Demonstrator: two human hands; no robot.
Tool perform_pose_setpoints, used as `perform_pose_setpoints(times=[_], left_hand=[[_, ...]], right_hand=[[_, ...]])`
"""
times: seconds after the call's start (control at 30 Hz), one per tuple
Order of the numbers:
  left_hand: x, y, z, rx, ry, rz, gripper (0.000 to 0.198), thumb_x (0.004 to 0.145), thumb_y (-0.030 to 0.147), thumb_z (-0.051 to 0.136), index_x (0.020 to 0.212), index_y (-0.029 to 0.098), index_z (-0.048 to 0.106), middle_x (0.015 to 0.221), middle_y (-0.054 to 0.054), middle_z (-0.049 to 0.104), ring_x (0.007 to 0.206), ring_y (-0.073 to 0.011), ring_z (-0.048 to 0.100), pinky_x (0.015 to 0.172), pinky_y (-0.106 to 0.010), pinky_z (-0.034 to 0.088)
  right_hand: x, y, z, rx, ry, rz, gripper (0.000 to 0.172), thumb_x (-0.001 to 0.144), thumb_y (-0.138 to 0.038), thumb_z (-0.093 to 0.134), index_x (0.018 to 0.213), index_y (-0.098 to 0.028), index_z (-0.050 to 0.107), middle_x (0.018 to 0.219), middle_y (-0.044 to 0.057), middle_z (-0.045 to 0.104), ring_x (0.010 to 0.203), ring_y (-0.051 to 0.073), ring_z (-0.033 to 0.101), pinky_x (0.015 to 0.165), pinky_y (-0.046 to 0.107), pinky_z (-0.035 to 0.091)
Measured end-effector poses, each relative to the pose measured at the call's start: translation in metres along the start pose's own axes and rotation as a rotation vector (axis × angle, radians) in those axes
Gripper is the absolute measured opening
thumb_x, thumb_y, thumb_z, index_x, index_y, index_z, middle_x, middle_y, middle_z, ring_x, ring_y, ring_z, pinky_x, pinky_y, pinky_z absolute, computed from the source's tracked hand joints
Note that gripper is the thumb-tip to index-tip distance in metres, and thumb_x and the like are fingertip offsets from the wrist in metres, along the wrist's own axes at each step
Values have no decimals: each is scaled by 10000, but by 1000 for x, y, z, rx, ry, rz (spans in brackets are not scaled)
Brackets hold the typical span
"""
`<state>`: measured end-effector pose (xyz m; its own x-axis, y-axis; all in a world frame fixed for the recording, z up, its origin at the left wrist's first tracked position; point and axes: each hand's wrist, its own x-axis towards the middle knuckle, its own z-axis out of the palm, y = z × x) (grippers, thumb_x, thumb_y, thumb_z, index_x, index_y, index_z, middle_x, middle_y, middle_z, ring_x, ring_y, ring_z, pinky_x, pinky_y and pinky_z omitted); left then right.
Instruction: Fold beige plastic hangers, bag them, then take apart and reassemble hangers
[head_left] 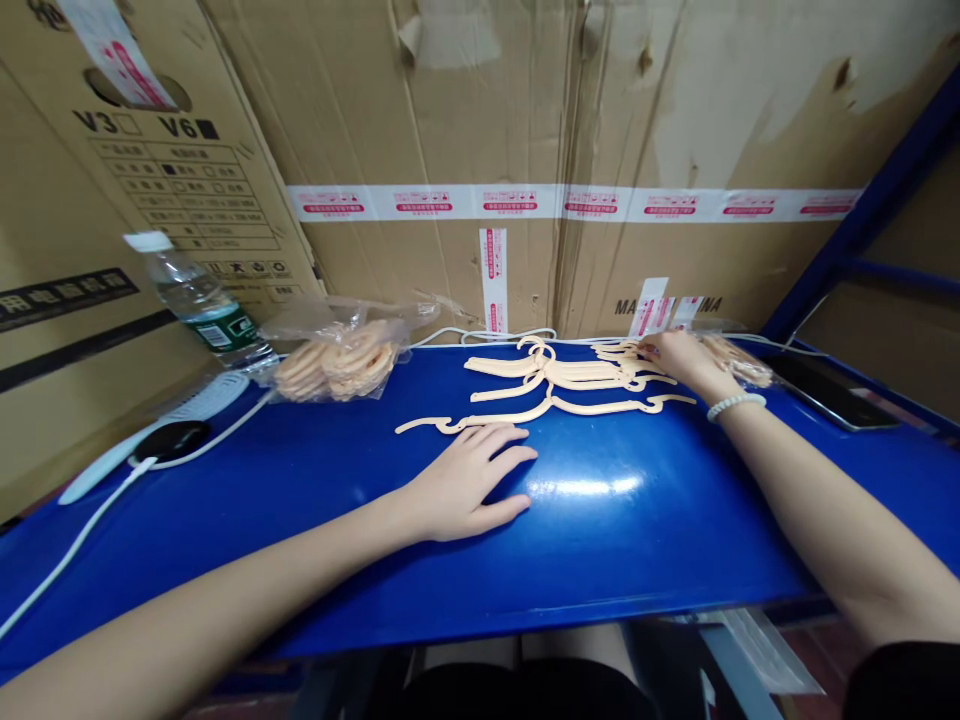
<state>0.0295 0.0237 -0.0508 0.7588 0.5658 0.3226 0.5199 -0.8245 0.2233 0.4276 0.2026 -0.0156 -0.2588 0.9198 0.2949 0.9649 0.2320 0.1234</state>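
Note:
Cream plastic hangers (581, 373), which look like the folding kind, lie spread and partly stacked at the back of the blue table. The nearest one (495, 415) lies opened out, its thin arms reaching to both sides. My left hand (472, 480) rests palm down on the table just in front of its left arm, fingers spread and holding nothing. At the right end of the pile, my right hand (682, 362) has its fingers bent closed on a cream hanger; the fingertips are partly hidden. A pale beaded bracelet circles my right wrist.
Clear bags of cream rings (337, 365) sit back left, beside a water bottle (214, 310), a comb (172, 420) and a black puck with white cable (172, 440). Another bag (739, 360) and a dark phone (832, 392) lie right. Cardboard (450, 120) walls the back.

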Motion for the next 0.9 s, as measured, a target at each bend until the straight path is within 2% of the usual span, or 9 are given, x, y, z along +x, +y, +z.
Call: perform_pose_setpoints(times=[0.3, 0.4, 0.47, 0.5, 0.57, 0.63, 0.7, 0.77, 0.9], left_hand=[[-2, -3, 3, -73, 45, -13, 437, 938, 418, 611, 1300, 174, 591, 1423, -180, 555, 1328, -352, 499, 1115, -549, 391], [-1, -2, 1, -174, 79, -9, 374, 933, 358, 623, 1264, 187, 600, 1385, -153, 592, 1311, -324, 521, 1118, -522, 399], [0, -1, -1, -307, 118, -64, 332, 931, 317, 621, 1242, 201, 611, 1337, -129, 627, 1280, -294, 552, 1101, -487, 427], [1, -1, -2, -394, 142, -119, 317, 927, 307, 621, 1228, 205, 620, 1306, -121, 643, 1247, -280, 575, 1070, -464, 459], [3, 1, -3, -606, 180, -262, 324, 915, 312, 624, 1220, 202, 623, 1269, -122, 650, 1159, -258, 625, 968, -415, 528], [5, 2, 0, -817, 199, -393, 383, 892, 329, 642, 1249, 198, 601, 1299, -134, 623, 1085, -242, 657, 874, -375, 565], [8, 3, 4, -977, 214, -479, 442, 854, 350, 688, 1251, 184, 584, 1284, -145, 627, 1009, -228, 680, 813, -346, 576], [10, 3, 7, -1066, 239, -519, 438, 828, 385, 727, 1184, 161, 605, 1143, -133, 686, 895, -210, 691, 730, -315, 574], [14, 0, 9, -1128, 307, -506, 375, 843, 470, 725, 974, 124, 662, 789, -60, 693, 682, -157, 653, 620, -266, 541]], right_hand=[[-7, -23, -35, 152, 295, 61, 258, 901, -141, 532, 963, -110, 780, 1005, 179, 771, 964, 304, 717, 881, 386, 530], [-14, -48, -40, 265, 426, 92, 246, 916, -208, 548, 995, -144, 772, 998, 127, 778, 911, 274, 733, 858, 379, 558], [-22, -74, -39, 537, 492, 106, 206, 887, -270, 614, 964, -157, 767, 937, 103, 783, 817, 249, 740, 776, 364, 588], [-26, -90, -39, 763, 477, 88, 203, 854, -302, 666, 957, -154, 759, 909, 100, 783, 808, 247, 741, 738, 355, 597], [-37, -123, -39, 1137, 329, 68, 274, 774, -358, 755, 945, -144, 740, 814, 92, 774, 712, 229, 729, 616, 322, 594], [-50, -156, -40, 1358, 167, 28, 285, 727, -354, 799, 913, -150, 730, 808, 84, 771, 712, 212, 730, 619, 302, 596], [-65, -183, -43, 1466, 16, -44, 260, 734, -335, 797, 915, -161, 728, 832, 71, 773, 731, 198, 734, 659, 302, 606], [-80, -202, -46, 1503, -123, -130, 235, 762, -321, 780, 928, -163, 730, 861, 71, 776, 773, 198, 741, 706, 313, 612], [-99, -219, -48, 1478, -192, -218, 223, 818, -340, 759, 944, -160, 721, 814, 55, 761, 718, 173, 725, 691, 298, 596]])
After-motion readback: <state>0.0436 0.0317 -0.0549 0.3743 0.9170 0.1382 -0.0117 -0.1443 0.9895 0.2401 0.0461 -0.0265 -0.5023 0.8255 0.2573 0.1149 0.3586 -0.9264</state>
